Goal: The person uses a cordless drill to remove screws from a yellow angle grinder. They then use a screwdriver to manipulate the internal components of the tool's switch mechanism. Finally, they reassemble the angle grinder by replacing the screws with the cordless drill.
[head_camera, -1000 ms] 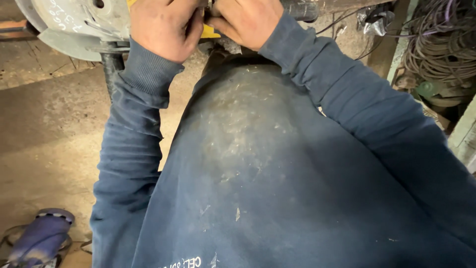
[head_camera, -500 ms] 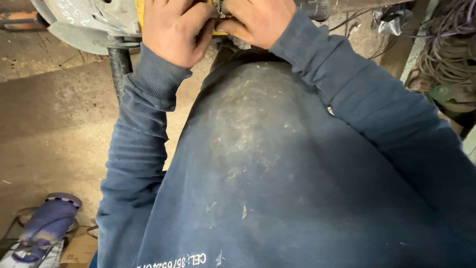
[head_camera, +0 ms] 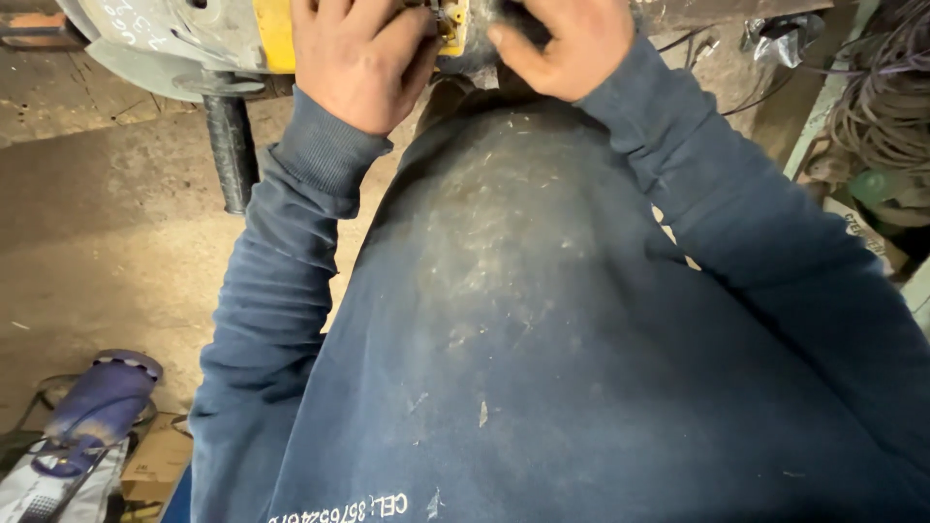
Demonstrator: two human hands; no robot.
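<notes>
Sweatshirt [head_camera: 542,339] navy, dusted pale grey with white lettering at hem; part [head_camera: 276,34] under left hand [head_camera: 354,63] yellow; plate [head_camera: 155,34] grey, post [head_camera: 231,145] black, floor [head_camera: 87,242] tan-brown, tool [head_camera: 92,416] purple-blue.

The person wears a dark navy sweatshirt [head_camera: 542,329] of soft knit cloth. Its front is dusted with pale grey grime and small light flecks, thickest across the middle. A line of small white printing runs along the lower part. Both sleeves [head_camera: 281,291] end in ribbed cuffs [head_camera: 325,145] of the same navy. The left hand [head_camera: 358,63] and the right hand [head_camera: 567,44] are bare, without gloves.
</notes>
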